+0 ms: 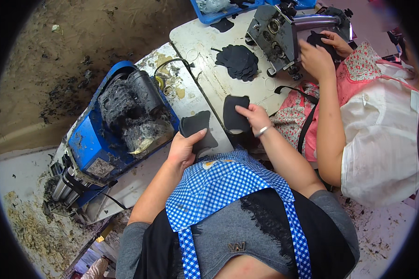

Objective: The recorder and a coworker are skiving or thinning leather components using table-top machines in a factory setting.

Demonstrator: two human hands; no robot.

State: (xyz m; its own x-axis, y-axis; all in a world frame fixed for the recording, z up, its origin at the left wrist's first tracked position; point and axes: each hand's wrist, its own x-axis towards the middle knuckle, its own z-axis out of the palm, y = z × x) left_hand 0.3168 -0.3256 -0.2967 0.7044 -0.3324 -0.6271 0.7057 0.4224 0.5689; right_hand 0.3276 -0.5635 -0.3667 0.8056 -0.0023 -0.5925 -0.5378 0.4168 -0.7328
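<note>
Checked apron [219, 194] nearest; right hand [256, 117] holds black cloth [233, 114] lengthwise forward.

Far to the left of the left hand [184, 148] spreads a brown surface [42, 69], floor or wall unclear, strewn with dark lint. A stained white table [196, 103] lies just ahead; another table [198, 37] extends beyond the right hand [255, 117]. Behind that, rightward, littered pale floor [377, 232] shows.

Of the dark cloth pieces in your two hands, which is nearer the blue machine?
The dark cloth in the left hand, just right of the blue machine; the other piece, in the right hand, is farther away.
</note>
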